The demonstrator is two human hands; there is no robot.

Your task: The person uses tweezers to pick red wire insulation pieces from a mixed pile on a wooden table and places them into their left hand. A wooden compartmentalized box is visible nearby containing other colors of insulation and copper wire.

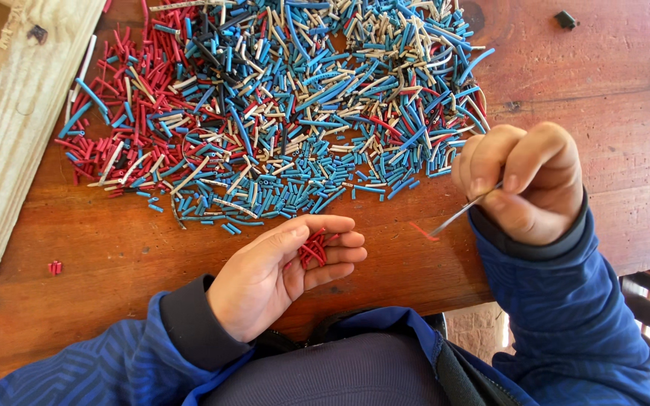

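A wooden table (603,113) fills the frame, with a pale wooden plank (9,135) at the upper left. A big heap of blue, red and beige tube pieces (280,113) spreads across the upper middle. At lower centre, the left hand (280,274) cups a few red tube pieces (312,250). At right, the right hand (524,180) pinches a thin metal needle (460,213), its long axis slanting down-left, tip near a lone red piece (421,230).
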